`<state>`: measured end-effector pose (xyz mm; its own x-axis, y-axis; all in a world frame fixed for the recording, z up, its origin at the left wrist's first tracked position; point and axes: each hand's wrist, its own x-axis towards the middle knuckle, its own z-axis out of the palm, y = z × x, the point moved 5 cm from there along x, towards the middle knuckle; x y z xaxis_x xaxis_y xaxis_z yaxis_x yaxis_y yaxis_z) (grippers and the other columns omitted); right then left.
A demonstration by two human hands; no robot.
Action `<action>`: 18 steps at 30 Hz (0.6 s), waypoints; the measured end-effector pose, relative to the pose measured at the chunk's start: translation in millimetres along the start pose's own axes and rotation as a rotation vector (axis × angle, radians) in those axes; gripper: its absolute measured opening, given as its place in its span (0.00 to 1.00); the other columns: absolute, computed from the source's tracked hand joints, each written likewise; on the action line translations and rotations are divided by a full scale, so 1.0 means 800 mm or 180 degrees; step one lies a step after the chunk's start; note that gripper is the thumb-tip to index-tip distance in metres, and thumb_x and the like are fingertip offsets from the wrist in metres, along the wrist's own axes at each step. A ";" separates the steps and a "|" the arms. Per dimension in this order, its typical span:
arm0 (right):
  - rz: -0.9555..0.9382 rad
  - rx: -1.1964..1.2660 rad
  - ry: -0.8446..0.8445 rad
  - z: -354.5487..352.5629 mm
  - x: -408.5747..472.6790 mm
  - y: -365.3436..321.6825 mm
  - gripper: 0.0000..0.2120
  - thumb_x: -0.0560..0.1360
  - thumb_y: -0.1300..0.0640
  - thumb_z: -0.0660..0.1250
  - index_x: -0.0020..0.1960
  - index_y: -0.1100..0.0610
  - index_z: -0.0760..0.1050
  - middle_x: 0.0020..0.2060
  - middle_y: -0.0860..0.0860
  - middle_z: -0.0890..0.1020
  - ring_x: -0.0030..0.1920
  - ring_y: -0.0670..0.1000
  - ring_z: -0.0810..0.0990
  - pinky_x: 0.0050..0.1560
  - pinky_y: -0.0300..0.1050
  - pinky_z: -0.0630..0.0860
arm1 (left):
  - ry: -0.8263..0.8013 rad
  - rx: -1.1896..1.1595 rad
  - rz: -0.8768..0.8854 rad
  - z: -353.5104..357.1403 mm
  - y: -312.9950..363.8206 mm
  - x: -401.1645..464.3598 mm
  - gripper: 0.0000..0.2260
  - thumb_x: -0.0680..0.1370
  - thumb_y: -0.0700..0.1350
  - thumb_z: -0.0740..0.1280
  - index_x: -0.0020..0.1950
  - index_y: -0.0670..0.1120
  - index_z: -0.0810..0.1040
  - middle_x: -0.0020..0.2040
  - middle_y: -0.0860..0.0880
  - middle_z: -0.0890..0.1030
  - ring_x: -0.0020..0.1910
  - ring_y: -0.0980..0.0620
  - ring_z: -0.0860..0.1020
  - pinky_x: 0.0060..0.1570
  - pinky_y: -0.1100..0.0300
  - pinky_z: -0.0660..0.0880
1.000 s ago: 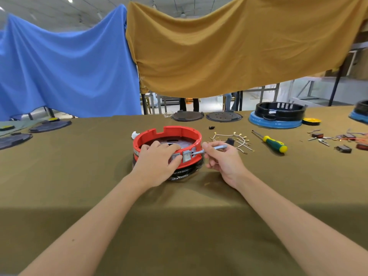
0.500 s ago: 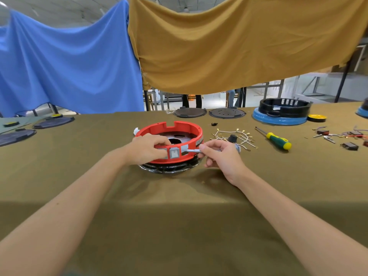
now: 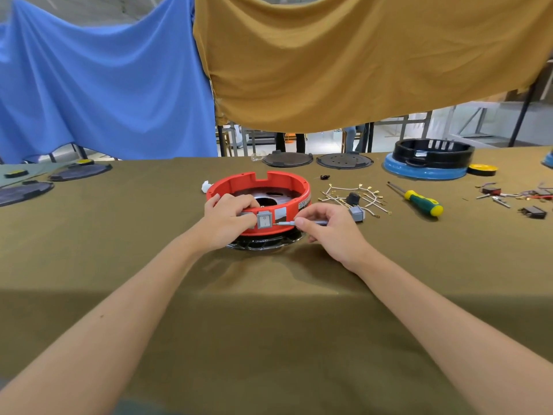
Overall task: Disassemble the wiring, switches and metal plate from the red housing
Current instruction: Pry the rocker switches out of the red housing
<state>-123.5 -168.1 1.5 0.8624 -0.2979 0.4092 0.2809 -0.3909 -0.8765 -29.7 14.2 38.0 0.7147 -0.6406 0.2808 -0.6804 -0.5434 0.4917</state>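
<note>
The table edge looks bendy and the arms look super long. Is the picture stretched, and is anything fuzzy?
Head view: the wide lens bows the table and stretches both forearms toward the corners. Head view: the red housing, the left hand and the right hand are sharp; only the room behind the cloths looks soft. Head view: even light, faint shadows under the hands.

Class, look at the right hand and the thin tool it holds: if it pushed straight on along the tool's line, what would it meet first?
Most likely the grey switch in the red housing.
</note>
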 end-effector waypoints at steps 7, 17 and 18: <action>-0.0324 -0.0651 -0.0032 0.004 -0.001 -0.006 0.01 0.78 0.59 0.71 0.48 0.56 0.81 0.43 0.47 0.83 0.43 0.48 0.82 0.46 0.45 0.81 | -0.0029 -0.0054 -0.0042 -0.007 0.007 -0.006 0.09 0.83 0.44 0.56 0.50 0.49 0.76 0.53 0.43 0.76 0.56 0.59 0.69 0.76 0.50 0.45; -0.0730 -0.1213 -0.0057 0.011 0.009 -0.014 0.02 0.79 0.61 0.68 0.48 0.56 0.77 0.47 0.47 0.74 0.46 0.41 0.73 0.48 0.25 0.67 | -0.0108 0.0219 0.0017 -0.007 0.008 -0.007 0.08 0.84 0.50 0.57 0.53 0.52 0.74 0.42 0.56 0.71 0.57 0.52 0.69 0.76 0.48 0.45; -0.0744 -0.1313 -0.0070 0.012 0.011 -0.013 0.01 0.79 0.60 0.67 0.49 0.57 0.76 0.49 0.48 0.72 0.47 0.42 0.72 0.48 0.26 0.67 | -0.0111 0.0213 0.0009 -0.006 0.007 -0.007 0.08 0.84 0.51 0.57 0.53 0.52 0.74 0.43 0.56 0.71 0.57 0.52 0.68 0.76 0.48 0.45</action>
<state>-114.6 -158.3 11.5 0.8060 -0.1438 0.5742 0.2817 -0.7599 -0.5858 -36.4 17.5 43.1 0.7073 -0.6602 0.2527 -0.6926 -0.5758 0.4344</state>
